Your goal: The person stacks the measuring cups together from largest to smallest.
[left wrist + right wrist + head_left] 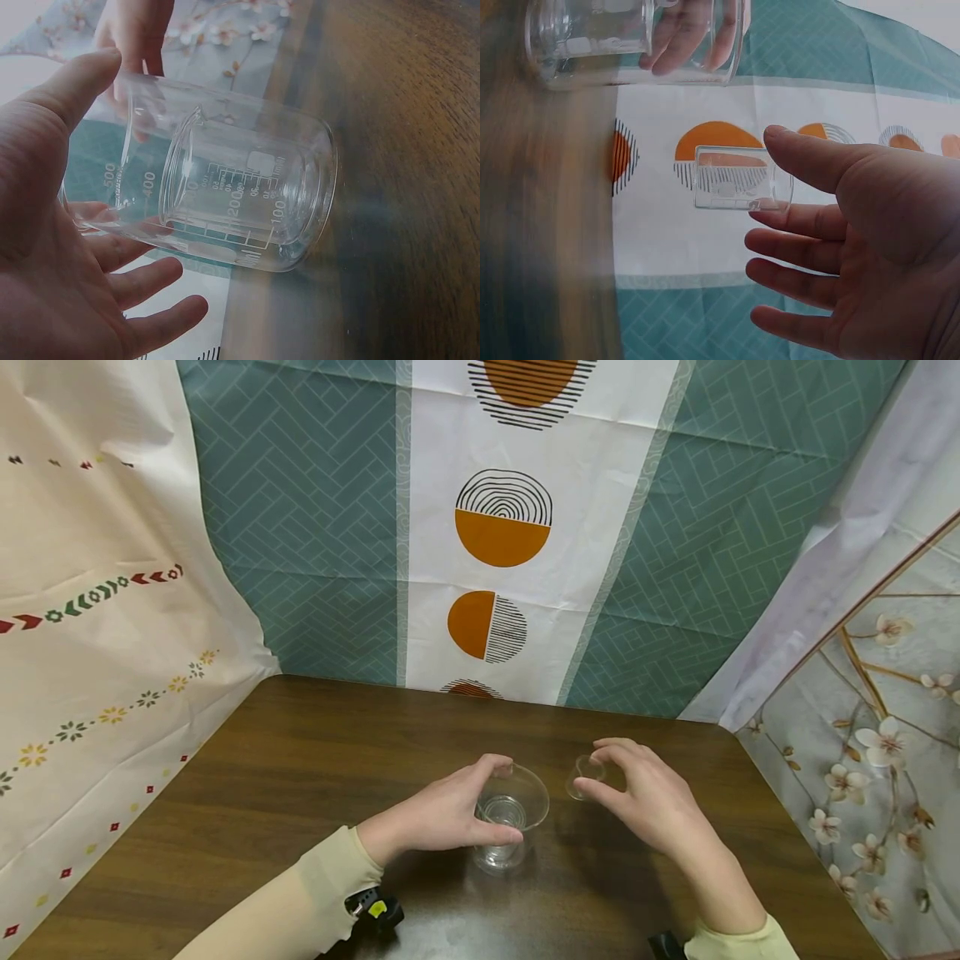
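A large clear glass beaker (536, 802) with white graduations stands upright on the wooden table. My left hand (438, 814) grips it near the rim, thumb on the near side and fingers on the far side. Nested within it is a smaller glass beaker (240, 187), whose own scale shows through the wall in the left wrist view. To the right, my right hand (648, 789) pinches a tiny clear beaker (731, 178) near its rim between thumb and index finger. That tiny beaker is held up off the table, and the other right fingers extend away from it.
The dark wooden table (300, 760) ends against a green and white patterned cloth (315, 527) behind. A cream printed cloth (112, 677) hangs on the left, and a floral cloth (862, 793) borders the right side.
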`<state>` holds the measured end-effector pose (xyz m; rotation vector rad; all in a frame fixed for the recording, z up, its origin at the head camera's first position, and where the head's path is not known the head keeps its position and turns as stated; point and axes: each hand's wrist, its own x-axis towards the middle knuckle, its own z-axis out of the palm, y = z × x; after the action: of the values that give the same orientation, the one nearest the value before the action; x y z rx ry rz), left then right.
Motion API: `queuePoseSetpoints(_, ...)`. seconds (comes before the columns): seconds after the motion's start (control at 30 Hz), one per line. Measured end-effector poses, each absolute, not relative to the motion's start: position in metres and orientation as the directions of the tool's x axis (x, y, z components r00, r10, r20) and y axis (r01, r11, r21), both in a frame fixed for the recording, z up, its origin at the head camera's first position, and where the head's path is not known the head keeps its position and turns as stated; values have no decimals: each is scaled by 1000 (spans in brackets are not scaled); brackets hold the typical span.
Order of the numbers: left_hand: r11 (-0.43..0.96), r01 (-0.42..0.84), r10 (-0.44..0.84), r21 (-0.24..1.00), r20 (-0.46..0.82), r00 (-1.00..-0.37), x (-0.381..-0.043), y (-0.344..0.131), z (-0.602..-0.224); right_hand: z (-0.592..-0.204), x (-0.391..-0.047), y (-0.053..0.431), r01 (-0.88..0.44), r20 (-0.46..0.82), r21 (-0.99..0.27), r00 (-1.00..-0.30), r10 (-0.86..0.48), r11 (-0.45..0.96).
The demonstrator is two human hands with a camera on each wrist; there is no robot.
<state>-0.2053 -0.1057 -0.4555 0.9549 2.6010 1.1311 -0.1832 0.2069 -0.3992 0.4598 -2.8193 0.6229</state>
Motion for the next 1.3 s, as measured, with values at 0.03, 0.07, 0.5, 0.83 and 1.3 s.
queuePoseSetpoints(0.03, 514, 497, 608, 699, 112, -786, -206, -105, -456, -399, -183, 206, -347, 278, -371, -926, -254, 861)
queuePoseSetpoints(0.07, 515, 498, 608, 698, 112, -786, -205, -105, -456, -398, -183, 206, -349, 281, -371, -925, -254, 861)
queuePoseSetpoints(0.5, 512, 505, 605, 695, 126, -786, -204, -105, -455, -391, -180, 199, -374, 307, -370, -913, -268, 851)
queuePoseSetpoints(0.83, 514, 504, 605, 694, 123, -787, -205, -105, -456, -390, -181, 192, -403, 330, -370, -899, -287, 837)
queuePoseSetpoints(1.3, 507, 510, 612, 695, 127, -781, -206, -106, -457, -394, -182, 183, -422, 321, -364, -894, -314, 830)
